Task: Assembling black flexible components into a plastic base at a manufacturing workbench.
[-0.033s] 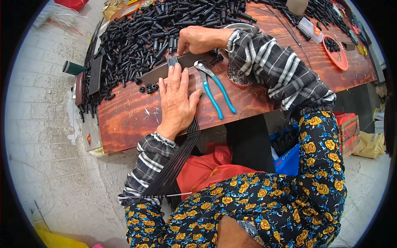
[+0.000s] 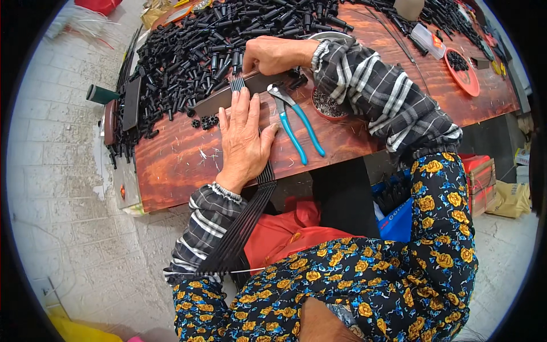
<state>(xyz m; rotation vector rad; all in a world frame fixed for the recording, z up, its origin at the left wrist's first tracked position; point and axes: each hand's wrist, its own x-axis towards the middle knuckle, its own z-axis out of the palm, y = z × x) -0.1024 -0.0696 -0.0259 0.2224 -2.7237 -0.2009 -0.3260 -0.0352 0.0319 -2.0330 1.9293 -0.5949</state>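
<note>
My left hand (image 2: 242, 134) lies flat with its fingers stretched over a bundle of thin black rods (image 2: 250, 202). The rods run from beneath that palm over the table's front edge and down past my left forearm. Their bright bare ends (image 2: 237, 85) lie side by side at my fingertips, across a dark flat bar (image 2: 213, 105). Just beyond, my right hand (image 2: 276, 55) is closed with curled fingers beside the rod ends and black tubular pieces (image 2: 237, 58). What its fingertips hold is hidden. Pliers with teal handles (image 2: 296, 122) lie right of my left hand.
A large heap of black tubular parts (image 2: 176, 57) covers the table's far left. A red bowl of small metal pieces (image 2: 329, 106) stands partly under my right sleeve. An orange plate (image 2: 470, 84) with small black parts, a clear plastic box (image 2: 427, 41) and long rods (image 2: 393, 35) lie right.
My right hand has shifted very slightly left near the rod ends. My left hand, the rods and the pliers stay in place.
</note>
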